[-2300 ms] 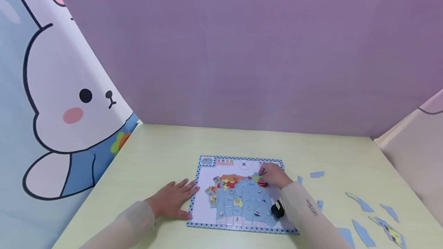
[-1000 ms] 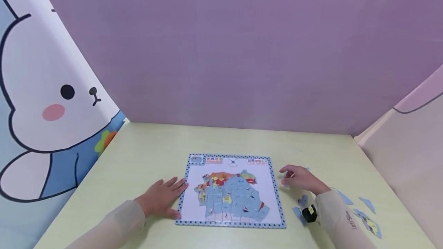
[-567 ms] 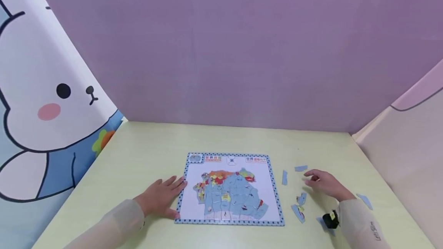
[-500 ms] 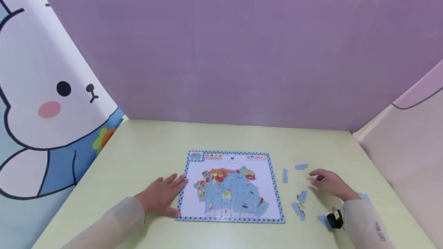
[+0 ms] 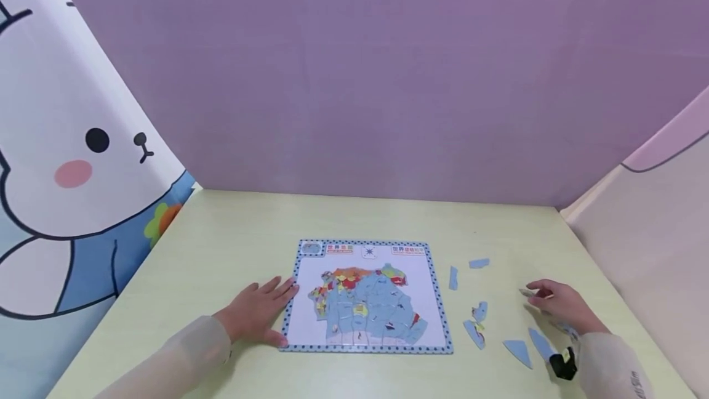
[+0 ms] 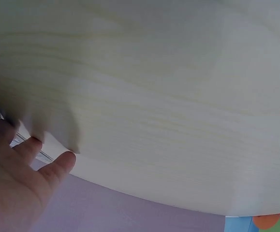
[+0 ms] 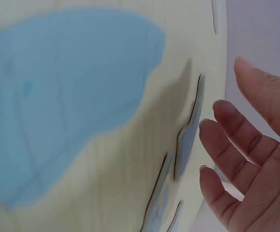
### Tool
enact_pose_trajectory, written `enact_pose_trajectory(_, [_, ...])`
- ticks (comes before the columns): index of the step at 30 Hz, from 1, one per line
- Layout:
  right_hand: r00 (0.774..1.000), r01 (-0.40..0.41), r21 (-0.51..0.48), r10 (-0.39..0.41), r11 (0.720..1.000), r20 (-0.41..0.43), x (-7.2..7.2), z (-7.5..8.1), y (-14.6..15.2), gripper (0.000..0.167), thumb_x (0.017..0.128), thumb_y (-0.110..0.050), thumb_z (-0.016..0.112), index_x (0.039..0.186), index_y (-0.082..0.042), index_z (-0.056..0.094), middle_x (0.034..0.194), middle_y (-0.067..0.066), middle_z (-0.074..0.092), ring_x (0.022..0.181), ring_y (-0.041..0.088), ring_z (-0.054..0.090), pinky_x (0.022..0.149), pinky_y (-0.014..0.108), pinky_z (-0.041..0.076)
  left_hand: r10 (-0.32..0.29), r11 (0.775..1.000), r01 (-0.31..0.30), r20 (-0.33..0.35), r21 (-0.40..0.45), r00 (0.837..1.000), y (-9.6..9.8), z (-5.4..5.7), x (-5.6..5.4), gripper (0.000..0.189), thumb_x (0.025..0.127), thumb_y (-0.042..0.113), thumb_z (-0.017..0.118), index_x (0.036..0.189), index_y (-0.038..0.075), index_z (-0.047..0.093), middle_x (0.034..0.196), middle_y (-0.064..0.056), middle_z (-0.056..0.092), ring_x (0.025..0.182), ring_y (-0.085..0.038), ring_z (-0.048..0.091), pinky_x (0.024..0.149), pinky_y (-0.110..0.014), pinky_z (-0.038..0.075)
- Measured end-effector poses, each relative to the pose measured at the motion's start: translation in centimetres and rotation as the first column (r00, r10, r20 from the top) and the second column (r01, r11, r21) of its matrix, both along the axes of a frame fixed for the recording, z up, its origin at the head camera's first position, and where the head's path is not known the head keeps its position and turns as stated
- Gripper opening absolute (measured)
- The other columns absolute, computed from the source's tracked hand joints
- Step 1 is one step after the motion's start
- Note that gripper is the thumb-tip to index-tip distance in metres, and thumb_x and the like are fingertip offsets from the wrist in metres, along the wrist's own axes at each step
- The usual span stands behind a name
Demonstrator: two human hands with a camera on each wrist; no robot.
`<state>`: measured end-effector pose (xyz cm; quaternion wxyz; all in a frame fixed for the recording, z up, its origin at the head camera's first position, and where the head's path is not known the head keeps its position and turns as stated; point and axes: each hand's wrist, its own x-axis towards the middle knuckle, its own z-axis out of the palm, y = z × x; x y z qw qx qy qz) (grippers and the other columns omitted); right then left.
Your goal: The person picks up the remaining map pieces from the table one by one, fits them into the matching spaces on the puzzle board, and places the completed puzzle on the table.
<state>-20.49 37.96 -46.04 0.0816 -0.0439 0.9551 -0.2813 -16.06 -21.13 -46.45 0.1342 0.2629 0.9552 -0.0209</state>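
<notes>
My left hand (image 5: 257,313) lies spread flat at the left edge of the puzzle board (image 5: 439,310), fingertips on its dotted border. A partly assembled blue map puzzle (image 5: 382,310) with colourful land along its top and left covers the board's middle. Off to the right, my right hand (image 5: 562,305) is low over the table, fingers loosely bent. A slim puzzle piece (image 5: 526,292) shows at its fingertips, its middle hidden beneath the hand. In the right wrist view the fingers (image 7: 227,150) are apart with nothing between them, and a large blue piece (image 7: 72,87) lies close by.
Several loose pieces lie right of the board, among them a blue strip (image 5: 453,278), another strip (image 5: 479,263) and a blue wedge (image 5: 518,353). A black wrist camera (image 5: 563,364) partly covers one blue piece (image 5: 541,343). A purple wall (image 5: 354,79) stands behind the table.
My right hand has left the puzzle's upper right, where a green-and-red piece now shows, and moved right past the loose strips to the far pieces. The left hand has stayed on the board's edge.
</notes>
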Motion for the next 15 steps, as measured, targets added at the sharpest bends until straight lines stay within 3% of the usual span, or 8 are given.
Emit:
enact_pose_trajectory(6, [1.0, 0.014, 0.03, -0.014, 0.999, -0.027, 0.4, -0.2, 1.6, 0.032, 0.086, -0.006, 0.066, 0.11, 0.014, 0.059, 0.087, 0.01, 0.064, 0.081, 0.027, 0.061, 0.066, 0.035, 0.049, -0.001, 1.0, 0.001, 0.003, 0.002, 1.0, 0.1, 0.3, -0.1, 0.101, 0.073, 0.07, 0.064, 0.147, 0.007, 0.037, 0.153, -0.01, 0.033, 0.138, -0.037, 0.03, 0.101, -0.06, 0.035])
enact_pose_trajectory(15, [1.0, 0.01, 0.089, -0.008, 0.996, -0.027, 0.7, -1.0, 3.2, 0.04, 0.085, -0.017, 0.071, 0.11, 0.012, 0.059, 0.091, 0.016, 0.064, 0.081, 0.027, 0.06, 0.069, 0.039, 0.047, 0.025, 1.0, -0.025, 0.028, 0.008, 0.999, -0.1, -0.1, 0.0, 0.105, 0.071, 0.075, 0.062, 0.148, 0.009, 0.035, 0.154, -0.007, 0.031, 0.14, -0.036, 0.027, 0.102, -0.061, 0.033])
